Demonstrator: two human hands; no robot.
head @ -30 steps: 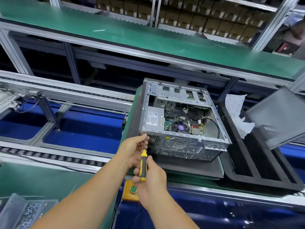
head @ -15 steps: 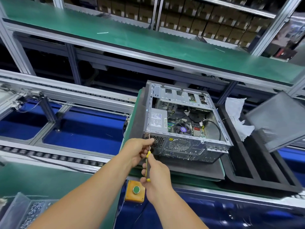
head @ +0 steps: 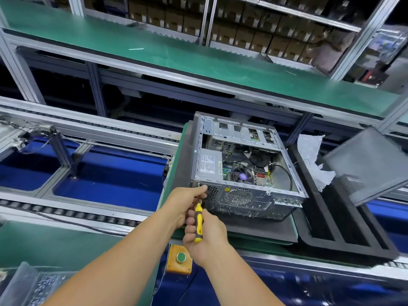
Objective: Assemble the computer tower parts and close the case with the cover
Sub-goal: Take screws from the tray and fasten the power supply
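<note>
Head view, the only one: the computer tower [head: 247,171] lies on its side on a dark foam pad [head: 260,228], open side up, w/ its rear panel facing the person. Pad sits on a green pallet [head: 174,164] on the conveyor line. Inside the case you can see the power supply [head: 208,163] at the near-left corner, a CPU fan [head: 241,176] beside it, black cables & a drive cage [head: 240,131] at the far end.

The left hand [head: 187,202] is up against the tower's near-left corner, fingers curled, pinching the thin metal shaft of the screwdriver [head: 198,221] right by a screw at the rear edge. The right hand [head: 205,235] sits just below & behind it, grip wrapped round the yellow-and-black handle, tool pointing up at that corner. Both forearms reach in from the bottom of the frame.

The cover [head: 366,164], a dark grey panel, is off the case: it leans tilted at the right, well apart from the tower, its lower edge in a black foam tray [head: 344,239] next to the pad. White crumpled wrap [head: 311,160] lies between tower & cover.

Near edge of the bench: an orange box w/ a green push button [head: 181,257], just under the right wrist. Bottom-left, a clear bin of small screws [head: 42,290], blurred. Behind the line, a long green shelf [head: 154,51] & rows of cartons [head: 242,29] on racks.
</note>
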